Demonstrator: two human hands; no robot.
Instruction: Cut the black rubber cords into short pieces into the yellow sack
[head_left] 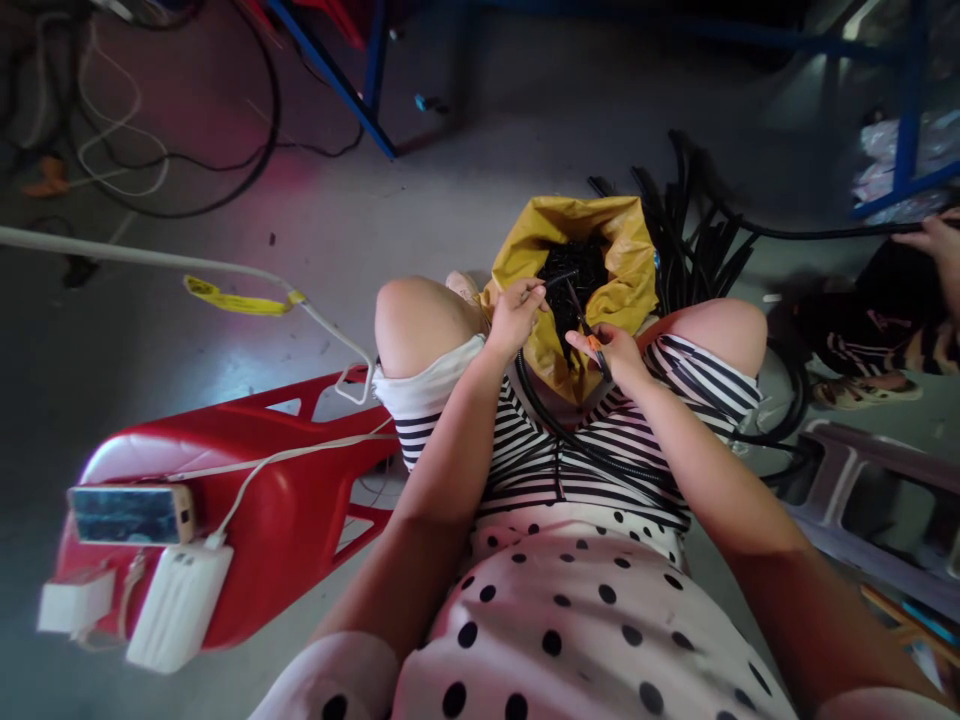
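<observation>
Grey concrete floor (pixel 480 150) spreads out below the seated person, crossed by loose cables and the blue legs of a rack (pixel 352 90) at the top. Between the knees stands a yellow bag (pixel 626 250), its mouth rolled open and upward, seemingly so that the dark cut pieces (pixel 577 265) inside sit right under the hands. The left hand (pixel 514 315) is pinched shut on the end of a black corrugated tube (pixel 559 430), whose long run curves down from the fingers, sweeps across the striped lap and trails off to the person's right toward a heap of more black tubing (pixel 705 240) on the floor; the held end points up and away, out over the bag's opening. The right hand (pixel 615 350) is clenched around an orange-handled cutting tool (pixel 589 330), apparently scissors, with the dark blades angled up and leftward toward the tube end, so the two hands meet just above the bag. A red plastic chair (pixel 285 500) lies on its side to the left, serving as a shelf for a phone (pixel 131 513) and a white power bank (pixel 180 605) joined by a white cable. At the far right, another person's hand (pixel 937 240) rests on a length of tubing.
</observation>
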